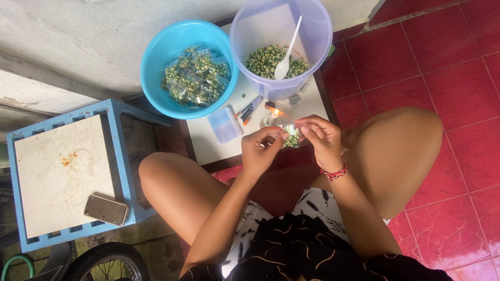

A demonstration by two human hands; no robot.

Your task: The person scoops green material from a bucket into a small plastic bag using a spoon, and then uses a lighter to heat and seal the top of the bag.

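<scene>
My left hand (260, 148) and my right hand (322, 138) together pinch a small clear plastic bag of green peas (291, 136) just above a small lit flame (275, 112) on a white board (208, 143). Behind the flame stands a translucent purple bucket (312, 31) with loose green peas and a white plastic spoon (286, 54). To its left a blue bowl (156, 57) holds several filled bags of peas (195, 78). A red bracelet (334, 173) is on my right wrist.
A small clear box (225, 125), pens (249, 109) and a lighter (271, 105) lie on the white board. A blue stool with a white top (57, 171) at the left carries a phone (106, 209). A wheel (107, 263) shows at the bottom left. Red floor tiles (453, 62) lie at the right.
</scene>
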